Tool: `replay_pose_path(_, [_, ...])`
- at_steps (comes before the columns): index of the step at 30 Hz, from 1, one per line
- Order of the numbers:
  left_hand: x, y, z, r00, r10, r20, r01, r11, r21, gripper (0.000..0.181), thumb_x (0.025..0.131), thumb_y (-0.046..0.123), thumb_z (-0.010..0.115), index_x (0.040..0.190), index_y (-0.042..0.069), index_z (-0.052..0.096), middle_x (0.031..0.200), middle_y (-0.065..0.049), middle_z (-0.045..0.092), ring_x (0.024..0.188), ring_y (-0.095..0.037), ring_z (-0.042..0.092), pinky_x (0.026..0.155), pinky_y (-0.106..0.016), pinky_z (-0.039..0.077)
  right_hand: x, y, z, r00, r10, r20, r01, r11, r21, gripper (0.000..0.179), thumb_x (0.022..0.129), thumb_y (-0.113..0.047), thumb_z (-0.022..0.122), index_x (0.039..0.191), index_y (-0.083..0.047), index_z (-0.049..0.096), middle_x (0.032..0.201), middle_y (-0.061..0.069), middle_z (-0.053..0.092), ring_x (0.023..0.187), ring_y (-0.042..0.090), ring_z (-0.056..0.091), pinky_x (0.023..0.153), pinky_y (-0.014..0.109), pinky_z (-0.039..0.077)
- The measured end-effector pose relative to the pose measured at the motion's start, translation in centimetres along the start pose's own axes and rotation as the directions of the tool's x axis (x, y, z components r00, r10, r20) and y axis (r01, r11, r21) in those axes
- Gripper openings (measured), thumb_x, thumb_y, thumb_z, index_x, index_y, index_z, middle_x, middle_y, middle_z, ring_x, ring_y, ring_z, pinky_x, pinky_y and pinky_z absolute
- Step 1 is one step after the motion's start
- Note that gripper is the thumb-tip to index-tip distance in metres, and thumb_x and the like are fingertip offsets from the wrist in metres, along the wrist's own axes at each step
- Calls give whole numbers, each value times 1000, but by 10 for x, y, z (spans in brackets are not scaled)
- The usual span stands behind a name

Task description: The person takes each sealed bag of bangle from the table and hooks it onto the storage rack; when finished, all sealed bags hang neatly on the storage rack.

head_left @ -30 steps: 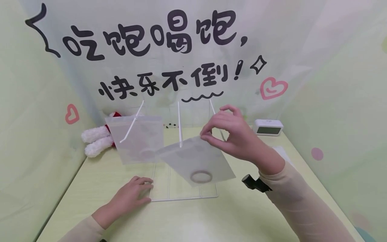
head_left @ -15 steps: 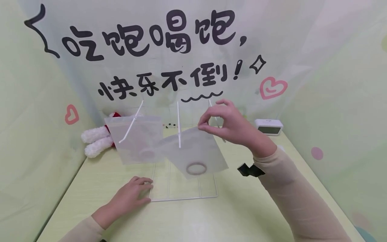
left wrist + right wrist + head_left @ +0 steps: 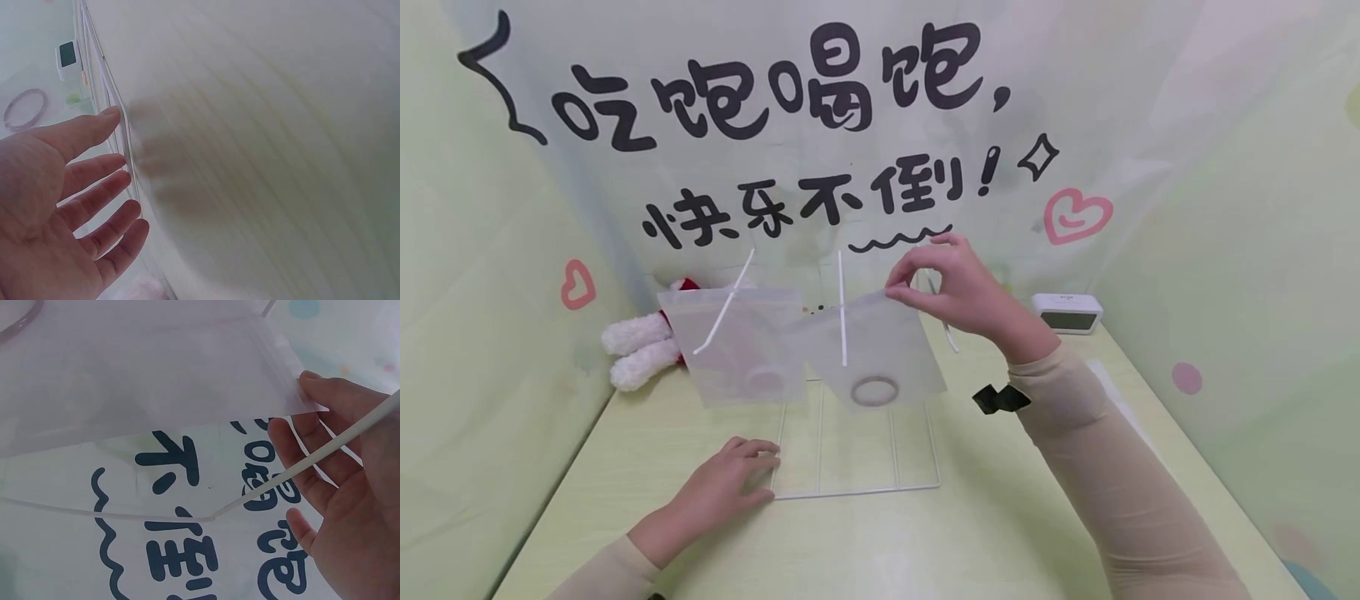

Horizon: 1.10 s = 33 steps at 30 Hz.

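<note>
Lettered cloth hangs beyond the right hand, which pinches the clear bag just below-left of it, seemingly mid-hanging on the middle prong. The left hand, fingers spread, touches the rack; next likely calls for sliding the bag inward.

With fingers spread, the left hand touches a white rack by the pale table; a clock and ring show beyond.

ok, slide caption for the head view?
Right hand pinches a bag showing a ring, beside another bag; left hand at the rack.
</note>
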<state>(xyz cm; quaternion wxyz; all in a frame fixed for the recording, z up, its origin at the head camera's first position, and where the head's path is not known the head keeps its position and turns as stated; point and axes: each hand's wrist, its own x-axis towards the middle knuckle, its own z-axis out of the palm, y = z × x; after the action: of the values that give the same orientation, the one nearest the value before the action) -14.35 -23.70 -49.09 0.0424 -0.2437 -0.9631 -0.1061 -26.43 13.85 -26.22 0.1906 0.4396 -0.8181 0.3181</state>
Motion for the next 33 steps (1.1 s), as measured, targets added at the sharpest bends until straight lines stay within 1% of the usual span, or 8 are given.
replay_pose_path(7, [0,0,0,1000,-3,1,3,1000,-3,41,82,29,87,119,15,76,133,1,67,118,-24,60,90,-42,60,-1,4,-3,1000,17,10,-17,1000,-8,8,89,-16,83,95,-15,78,91,-5,77,93,12,69,118,57,27])
replay_pose_path(11, [1,0,0,1000,-4,-4,4,1000,-4,41,82,30,87,119,15,77,134,2,67,118,-23,59,90,-42,60,-11,11,-10,999,-1,-32,0,1000,-13,12,86,-13,84,96,-14,78,95,-3,77,100,16,68,114,51,32])
replay_pose_path(14, [1,0,0,1000,-4,-12,4,1000,-4,41,82,30,87,119,15,77,134,2,67,118,-23,59,90,-42,60,-24,17,-18,997,13,-75,-14,1000,-9,18,84,-11,86,100,-13,78,99,-2,76,103,18,67,110,46,35])
replay_pose_path(21, [0,-1,1,1000,-1,-9,1,1000,-7,41,82,31,86,119,15,76,135,2,66,119,-24,59,91,-43,60,-72,36,-33,982,163,-96,-167,986,-29,25,86,-12,84,109,-12,75,107,-1,75,107,17,62,101,36,41])
replay_pose_path(25, [0,0,0,1000,-7,-14,7,1000,-3,42,82,31,87,119,15,76,135,2,66,119,-24,60,92,-44,60,-104,52,-38,968,229,-106,-237,970,-64,25,84,-10,85,107,-12,75,104,1,76,106,18,62,99,37,41])
replay_pose_path(28, [0,1,0,1000,-18,-7,18,1000,-3,42,81,31,87,119,14,76,135,2,66,120,-24,59,94,-44,60,-125,70,-41,960,257,-108,-268,958,-101,24,83,-8,85,104,-13,75,101,1,76,102,17,63,98,36,40])
replay_pose_path(30, [0,1,0,1000,-25,2,25,1000,-3,43,82,31,87,120,14,76,136,2,66,121,-24,59,95,-44,59,-139,82,-42,959,265,-104,-275,955,-107,24,83,-5,84,103,-12,75,99,1,76,98,15,64,98,29,41])
replay_pose_path(33, [1,0,1,1000,-26,8,26,1000,-4,42,82,30,87,120,14,76,136,2,66,121,-24,59,95,-44,59,-160,101,-44,957,270,-105,-280,954,-103,25,82,1,83,102,-11,75,97,1,76,94,11,66,94,13,43])
